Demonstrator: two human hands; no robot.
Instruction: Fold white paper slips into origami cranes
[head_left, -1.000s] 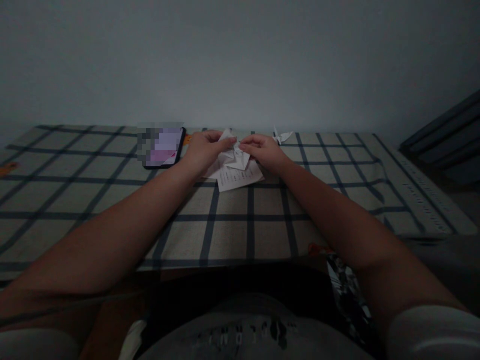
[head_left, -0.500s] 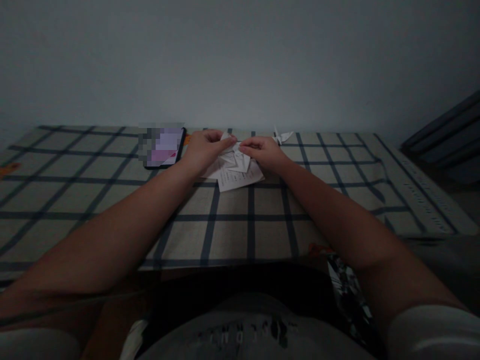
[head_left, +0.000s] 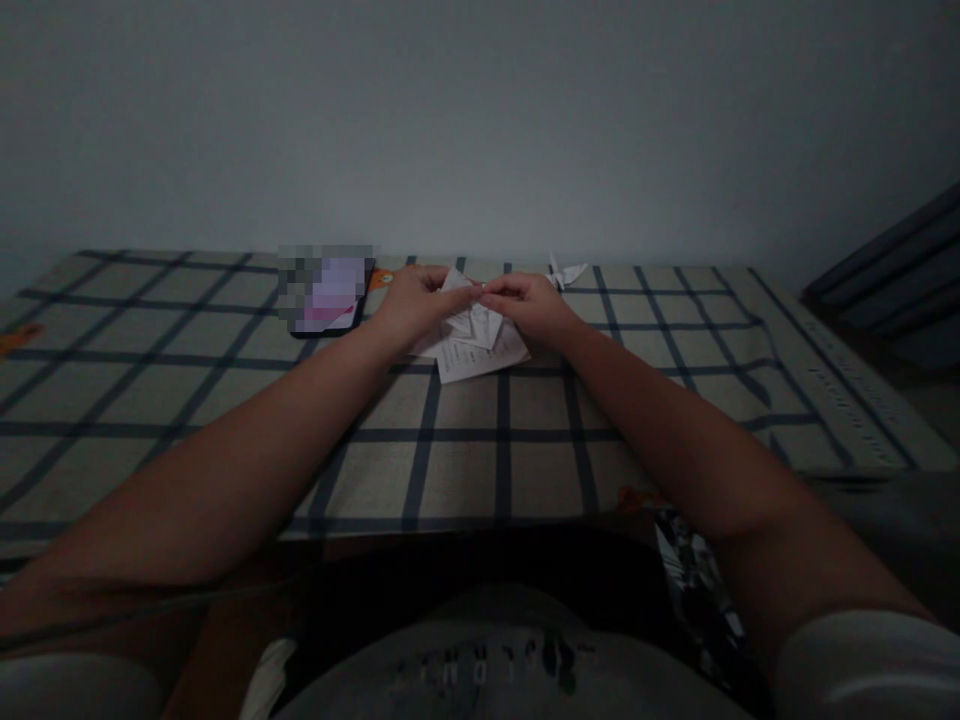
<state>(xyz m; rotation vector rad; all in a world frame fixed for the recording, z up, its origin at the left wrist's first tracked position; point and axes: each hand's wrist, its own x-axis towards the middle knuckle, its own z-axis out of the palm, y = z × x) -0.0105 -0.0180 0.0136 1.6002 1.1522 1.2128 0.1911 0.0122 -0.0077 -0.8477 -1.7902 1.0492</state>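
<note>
Now the left hand [head_left: 420, 300] sits a little further right than a second ago, its thumb tip brought up against the fingertips of the right hand [head_left: 531, 300], and the upper flap of the folded white paper [head_left: 486, 328] shows broader between them. Both hands hold that paper in narrow pinches, above the near-centre of the printed sheet [head_left: 480, 360], which has stayed in place. Taking the sheet as landmark, one smartphone [head_left: 337, 295] with a lit, partly blurred screen lies to its left, and one white paper crane [head_left: 565, 274] stands beyond it to the right, just past the right hand. A single checked tablecloth [head_left: 465, 480] covers the bench and carries them all. Whether the pale strip at the sheet's left edge is a second sheet, I cannot tell. That makes two hands, one folded paper, one phone, one crane.
</note>
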